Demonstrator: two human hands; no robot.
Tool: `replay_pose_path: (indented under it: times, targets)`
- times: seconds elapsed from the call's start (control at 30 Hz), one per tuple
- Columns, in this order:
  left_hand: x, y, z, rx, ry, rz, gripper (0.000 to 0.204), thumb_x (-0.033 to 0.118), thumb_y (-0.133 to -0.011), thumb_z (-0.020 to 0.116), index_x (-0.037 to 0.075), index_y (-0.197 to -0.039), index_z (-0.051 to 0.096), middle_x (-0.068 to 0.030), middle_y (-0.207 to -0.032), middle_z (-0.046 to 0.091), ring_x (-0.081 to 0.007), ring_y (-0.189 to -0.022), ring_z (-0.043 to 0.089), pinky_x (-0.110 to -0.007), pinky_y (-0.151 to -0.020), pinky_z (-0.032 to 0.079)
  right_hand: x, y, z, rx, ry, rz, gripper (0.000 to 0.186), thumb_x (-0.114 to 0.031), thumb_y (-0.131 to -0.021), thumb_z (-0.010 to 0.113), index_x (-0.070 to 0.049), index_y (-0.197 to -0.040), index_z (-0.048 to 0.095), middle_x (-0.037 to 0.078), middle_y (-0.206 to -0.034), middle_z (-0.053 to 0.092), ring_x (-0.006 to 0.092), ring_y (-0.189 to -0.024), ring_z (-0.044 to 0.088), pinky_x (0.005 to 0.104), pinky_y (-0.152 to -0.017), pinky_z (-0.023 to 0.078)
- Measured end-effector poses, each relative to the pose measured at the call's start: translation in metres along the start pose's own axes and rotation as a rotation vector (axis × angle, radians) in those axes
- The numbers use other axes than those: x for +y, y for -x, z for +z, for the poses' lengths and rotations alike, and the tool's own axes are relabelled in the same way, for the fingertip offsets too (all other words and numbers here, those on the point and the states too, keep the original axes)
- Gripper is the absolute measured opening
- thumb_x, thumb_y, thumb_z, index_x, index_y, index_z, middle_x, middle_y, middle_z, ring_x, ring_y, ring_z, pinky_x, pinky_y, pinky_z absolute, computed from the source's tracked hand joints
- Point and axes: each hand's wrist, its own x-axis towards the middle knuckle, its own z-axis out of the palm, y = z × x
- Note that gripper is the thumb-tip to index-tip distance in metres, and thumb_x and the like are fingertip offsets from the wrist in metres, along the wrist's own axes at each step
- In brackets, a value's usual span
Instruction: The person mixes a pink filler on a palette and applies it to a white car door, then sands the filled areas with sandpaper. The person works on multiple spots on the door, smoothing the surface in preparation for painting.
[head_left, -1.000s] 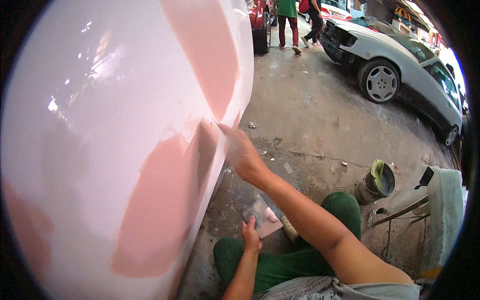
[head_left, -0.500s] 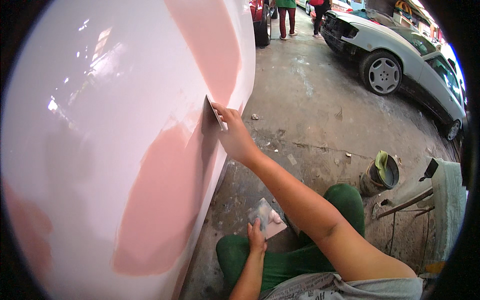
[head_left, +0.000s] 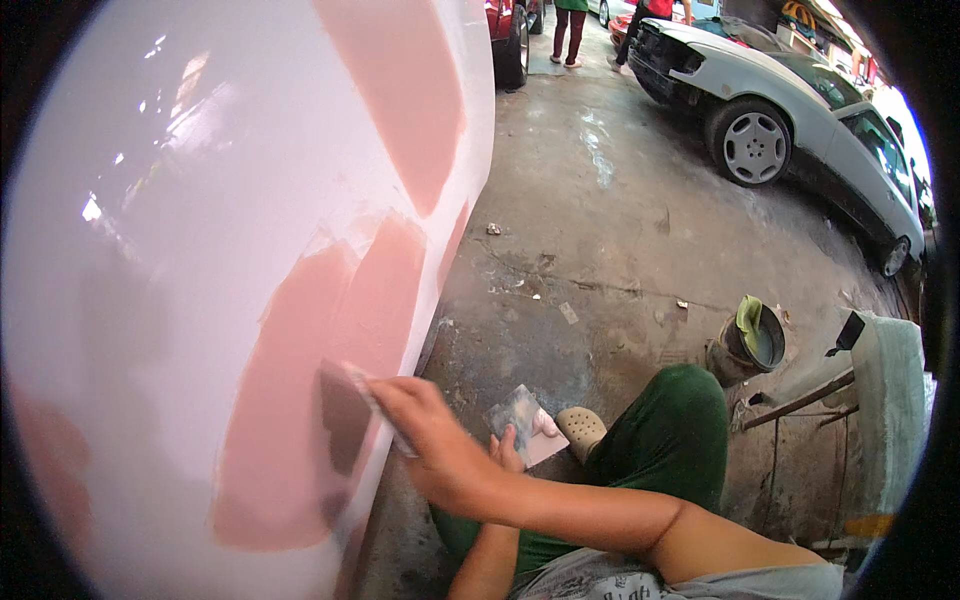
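Note:
A glossy white car body panel (head_left: 170, 300) fills the left side, with several matte pink filler patches on it. Blurred a little by motion, my right hand (head_left: 425, 430) grips a thin flat putty spreader (head_left: 368, 390), its edge at the large lower patch (head_left: 270, 440). The spreader casts a dark shadow or reflection on the pink. Lower down, my left hand (head_left: 508, 455) holds a flat mixing plate (head_left: 508, 408), thumb on top, partly hidden behind my right forearm. A small mound of pink putty (head_left: 544, 422) rests on the plate.
A bucket (head_left: 755, 345) with a green cloth on its rim stands to the right, near a plastic-covered stand (head_left: 890, 400). Farther back are a silver car (head_left: 790, 110), a red vehicle (head_left: 508, 45) and two people. My shoe (head_left: 580, 430) rests on the stained concrete floor.
My right hand has swept the spreader down the panel, from the upper end of the large patch to its middle. Smooth pink filler now shows along that path. My left hand still holds the plate.

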Motion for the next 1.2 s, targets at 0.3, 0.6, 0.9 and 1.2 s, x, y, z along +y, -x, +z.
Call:
replay_pose_path:
  times: [0.3,0.6,0.9,1.2]
  targets:
    - [0.128,0.066,0.072,0.128,0.088,0.204,0.052,0.026,-0.098,0.06,-0.002,-0.138,0.042,-0.018,-0.133,0.053,-0.031,-0.118,0.058,-0.046,-0.1,0.049,-0.01,0.041,-0.142,-0.073,0.268,-0.06,0.077,0.014,-0.074,0.063,-0.01,-0.146,0.045,0.02,-0.14,0.046,0.0402,-0.132,0.047,0.043,-0.111,0.039]
    - [0.171,0.098,0.101,0.077,0.09,0.242,0.035,0.02,-0.098,0.058,0.001,-0.126,0.049,-0.0149,-0.12,0.059,-0.0278,-0.106,0.063,-0.042,-0.09,0.054,0.003,0.069,-0.135,-0.308,0.442,-0.235,0.076,-0.001,-0.073,0.077,-0.016,-0.143,0.052,0.021,-0.14,0.046,0.04,-0.129,0.049,0.0444,-0.109,0.041]
    - [0.166,0.106,0.063,-0.054,0.1,0.444,0.05,0.023,-0.097,0.059,0.004,-0.141,0.044,-0.0121,-0.132,0.056,-0.0293,-0.119,0.056,-0.046,-0.104,0.044,0.062,-0.01,-0.15,0.022,0.034,0.304,0.046,0.002,-0.087,0.053,-0.001,-0.132,0.054,0.021,-0.12,0.057,0.0372,-0.111,0.056,0.0415,-0.093,0.046]
    - [0.054,0.055,0.0,0.136,0.066,0.116,0.056,0.026,-0.097,0.062,0.002,-0.142,0.041,-0.0148,-0.133,0.055,-0.0322,-0.119,0.057,-0.046,-0.098,0.049,0.04,-0.171,-0.088,0.235,0.309,-0.181,0.057,0.007,-0.083,0.047,-0.003,-0.139,0.047,0.023,-0.136,0.049,0.0435,-0.124,0.048,0.0466,-0.107,0.04]
